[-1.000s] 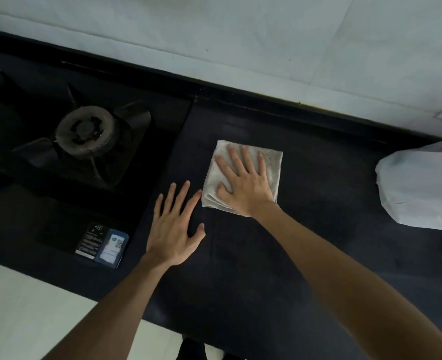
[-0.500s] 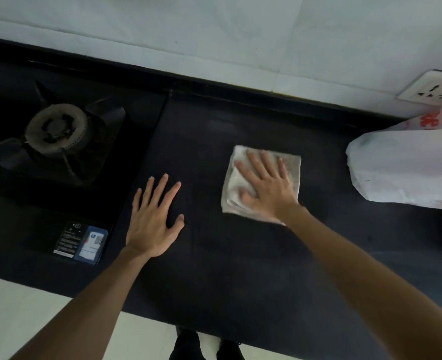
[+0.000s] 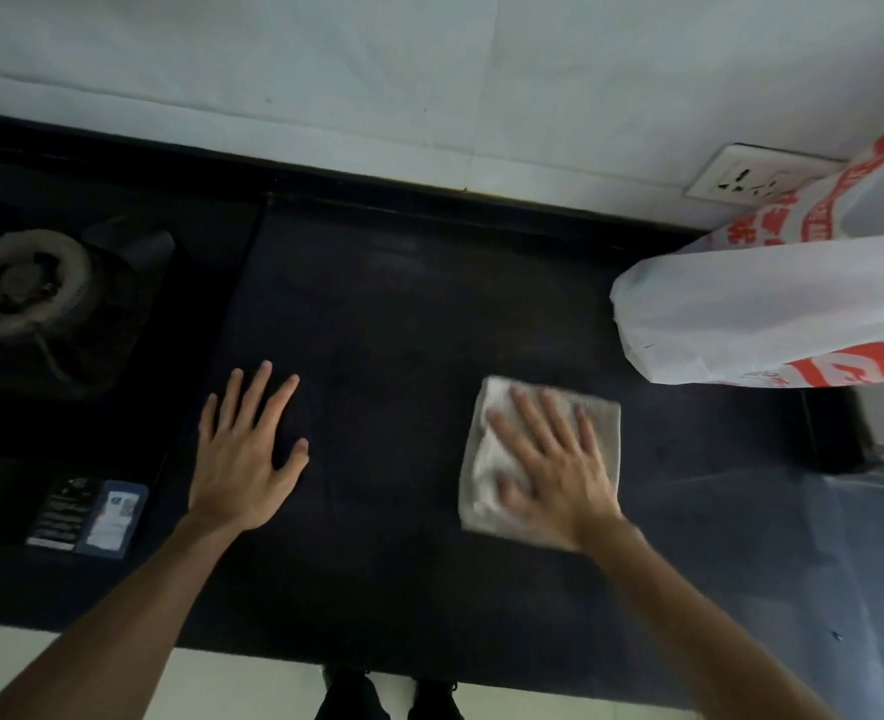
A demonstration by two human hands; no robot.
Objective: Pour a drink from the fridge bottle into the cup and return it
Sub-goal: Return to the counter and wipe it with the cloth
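Observation:
A folded white cloth (image 3: 601,428) lies on the dark countertop (image 3: 403,314), right of centre. My right hand (image 3: 549,465) presses flat on it with straight, spread fingers; it looks blurred. My left hand (image 3: 247,454) rests flat on the bare counter to the left, fingers spread and holding nothing. No bottle, cup or fridge is in view.
A gas burner (image 3: 24,283) sits in the black hob at the left, with a sticker (image 3: 91,517) near its front. A white and red plastic bag (image 3: 782,304) lies at the right by a wall socket (image 3: 741,179). White tiled wall runs along the back.
My right hand has slid the cloth rightward and toward me across the counter. My left hand stayed flat on the counter. The view shifted right, showing more of the bag.

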